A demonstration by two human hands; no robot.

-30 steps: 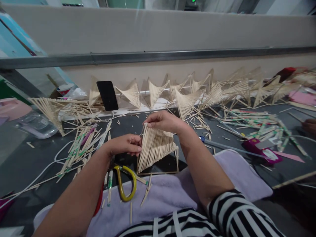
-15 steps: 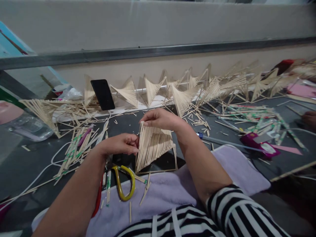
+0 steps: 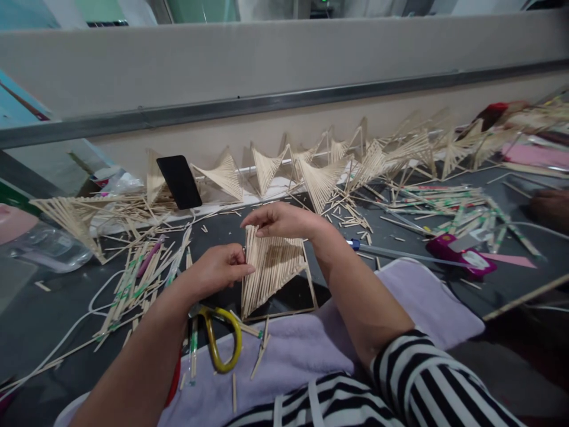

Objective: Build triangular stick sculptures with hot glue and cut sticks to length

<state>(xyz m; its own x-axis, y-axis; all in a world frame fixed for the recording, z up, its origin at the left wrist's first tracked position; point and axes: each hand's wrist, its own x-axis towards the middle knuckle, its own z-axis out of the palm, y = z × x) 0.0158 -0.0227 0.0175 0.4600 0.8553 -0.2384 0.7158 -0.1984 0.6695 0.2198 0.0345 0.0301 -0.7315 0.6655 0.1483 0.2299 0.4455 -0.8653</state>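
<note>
A twisted fan model of thin wooden sticks (image 3: pixel 274 267) stands on its stick frame before me, at the edge of the lilac towel. My left hand (image 3: pixel 222 268) pinches its left edge between thumb and fingers. At the top left corner, my right hand (image 3: pixel 282 220) is closed on the stick ends from above, fingertips pointing left. Whether a separate loose stick is in the right fingers is hidden. Yellow-handled scissors (image 3: pixel 224 341) lie on the lilac towel (image 3: pixel 306 344), just below my left wrist.
Finished-looking stick models (image 3: pixel 267 169) line the wall behind a black phone (image 3: pixel 180 182). Stick piles (image 3: pixel 137 279) lie left, more sticks (image 3: pixel 448 207) right. A magenta tape dispenser (image 3: pixel 462 255) and a glue stick or tube (image 3: pixel 400 254) are at right. Another person's hand (image 3: pixel 551 209) shows at the right edge.
The camera view has tilted up slightly. My left thumb has moved further onto the model's left edge, and my right hand stays at its top corner with fingers reaching past it.
</note>
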